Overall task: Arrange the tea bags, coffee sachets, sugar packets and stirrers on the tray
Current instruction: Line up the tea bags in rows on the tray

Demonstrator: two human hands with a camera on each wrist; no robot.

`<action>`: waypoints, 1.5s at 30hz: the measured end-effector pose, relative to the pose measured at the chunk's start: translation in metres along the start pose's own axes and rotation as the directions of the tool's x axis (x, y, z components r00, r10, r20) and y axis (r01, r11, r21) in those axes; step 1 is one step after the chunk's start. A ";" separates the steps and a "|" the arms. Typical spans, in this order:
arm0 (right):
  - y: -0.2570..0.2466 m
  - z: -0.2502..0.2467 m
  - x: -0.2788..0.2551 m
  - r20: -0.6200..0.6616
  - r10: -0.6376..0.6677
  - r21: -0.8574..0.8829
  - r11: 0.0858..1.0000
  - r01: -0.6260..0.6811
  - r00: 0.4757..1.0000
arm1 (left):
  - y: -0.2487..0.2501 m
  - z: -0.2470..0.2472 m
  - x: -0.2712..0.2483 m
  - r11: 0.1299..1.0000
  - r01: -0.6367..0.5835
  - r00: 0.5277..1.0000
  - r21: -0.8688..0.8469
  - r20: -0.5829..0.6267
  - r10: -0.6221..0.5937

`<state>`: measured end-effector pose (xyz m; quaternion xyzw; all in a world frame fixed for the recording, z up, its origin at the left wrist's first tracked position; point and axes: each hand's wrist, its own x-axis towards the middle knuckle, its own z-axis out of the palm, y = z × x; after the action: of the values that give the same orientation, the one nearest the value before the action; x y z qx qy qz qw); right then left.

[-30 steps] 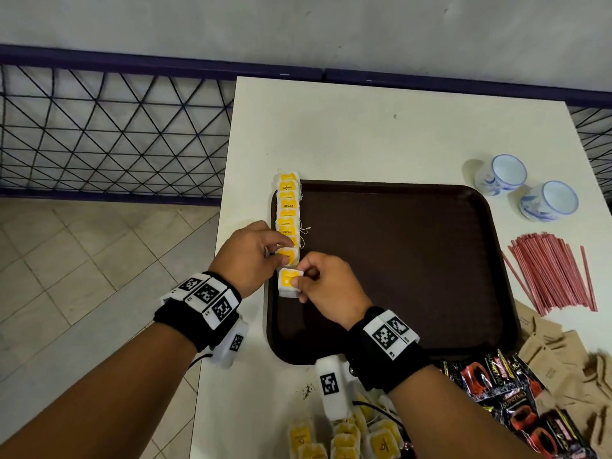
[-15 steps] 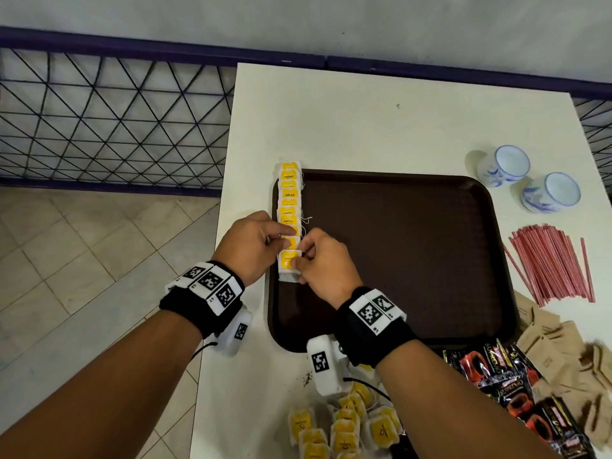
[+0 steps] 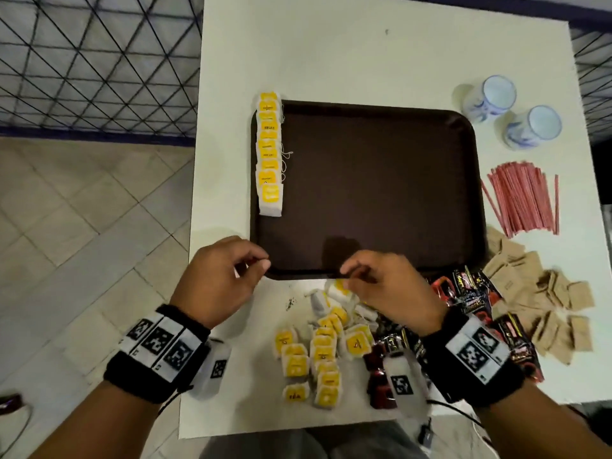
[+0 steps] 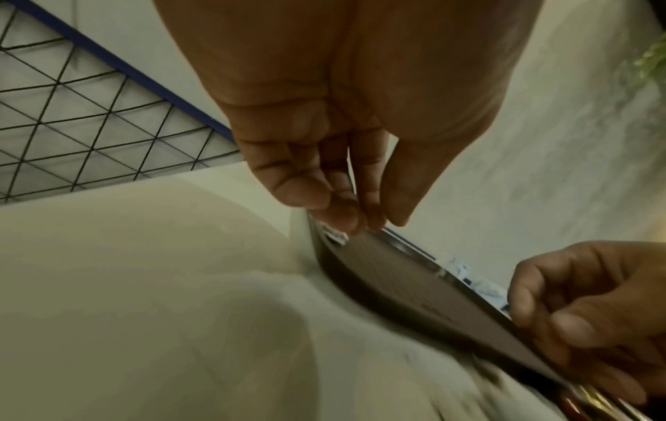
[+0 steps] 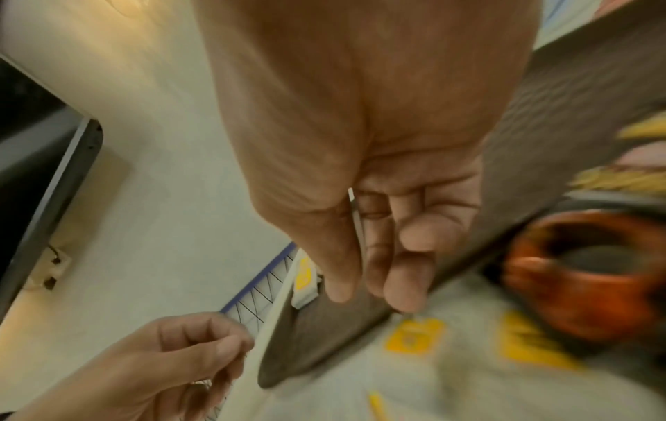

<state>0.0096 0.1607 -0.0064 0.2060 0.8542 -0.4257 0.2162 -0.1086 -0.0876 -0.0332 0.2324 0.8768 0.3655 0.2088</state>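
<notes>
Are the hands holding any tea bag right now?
No. The left hand and right hand both hold nothing, fingers loosely curled above the loose tea bags.

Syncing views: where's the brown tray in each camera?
Head: tray at centre, near rim just beyond both hands.
Left wrist: tray a dark wedge, centre to lower right, under the fingertips.
Right wrist: tray a dark band, upper right to bottom centre.
Shared landmark: row of tea bags on its left edge.

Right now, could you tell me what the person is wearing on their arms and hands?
Bare forearms, no sleeves or gloves. Each wrist carries a black band with white square-code markers. A white camera box hangs beneath each, trailing a thin black cable.
</notes>
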 end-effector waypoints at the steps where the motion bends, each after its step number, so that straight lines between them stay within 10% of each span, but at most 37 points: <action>1: 0.010 0.000 -0.013 0.016 0.009 -0.042 0.999 -0.009 1.000 | -0.001 0.007 -0.013 1.000 0.012 0.999 0.009 0.044 -0.012; 25: 0.028 0.050 -0.029 -0.145 0.073 -0.360 0.925 -0.122 0.987 | 0.052 0.091 -0.040 0.948 0.073 0.947 0.311 0.276 -0.163; 45: 0.031 0.052 -0.032 -0.139 0.018 -0.357 0.932 -0.067 0.990 | 0.040 0.082 -0.049 0.996 0.001 0.974 0.085 0.224 -0.020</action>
<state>0.0626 0.1299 -0.0375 0.2093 0.9255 -0.2424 0.2020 -0.0144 -0.0455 -0.0471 0.2761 0.8634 0.2987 0.2984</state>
